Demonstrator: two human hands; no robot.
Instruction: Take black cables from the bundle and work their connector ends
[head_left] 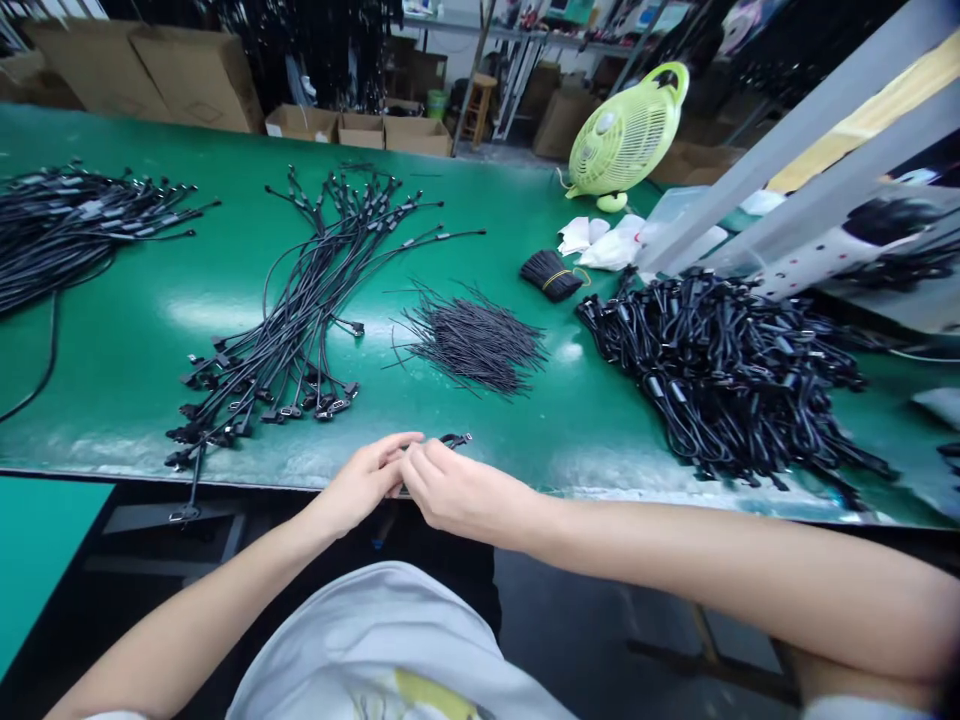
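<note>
My left hand [371, 475] and my right hand [442, 485] meet at the front edge of the green table, fingers closed together around a black cable [457, 440]. Only a short piece of that cable, with a connector end, shows past my right fingers; the rest is hidden. Just beyond my hands lies a loose heap of short black twist ties [480, 340]. To the left is a spread of unbundled black cables [300, 300], some connectors near the front edge. On the right, a large pile of folded, bundled cables [720, 370] covers the table.
More straight cables [67, 230] lie at the far left. A banded bundle of black ties [551, 275], white crumpled bags [615, 243] and a green fan [626, 135] stand further back. Grey metal posts [787, 130] rise at right. Cardboard boxes [195, 75] sit behind the table [510, 205].
</note>
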